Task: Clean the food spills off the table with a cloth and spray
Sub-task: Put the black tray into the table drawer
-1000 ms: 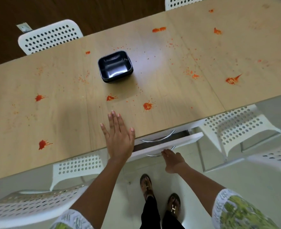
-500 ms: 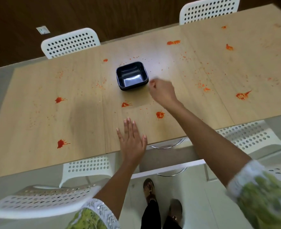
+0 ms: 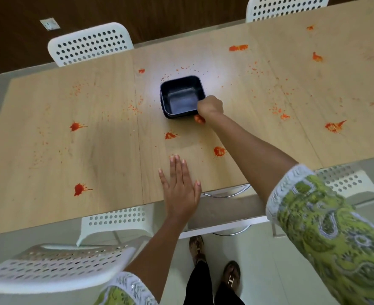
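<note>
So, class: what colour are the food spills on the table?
The food spills are orange-red, scattered across the light wooden table, seen clearly in the head view.

A home dining area: wooden table ringed by white perforated chairs.

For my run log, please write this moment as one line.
right hand: gripping black container rim | left hand: flat on table | red spills: uncleaned | cloth, spray: unseen

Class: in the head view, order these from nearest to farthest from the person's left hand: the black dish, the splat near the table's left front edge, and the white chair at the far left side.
From the left hand:
1. Black dish, ahead, right hand at its rim.
2. Splat, to the left; close to the dish's distance, hard to separate.
3. White chair, far side, left.
</note>
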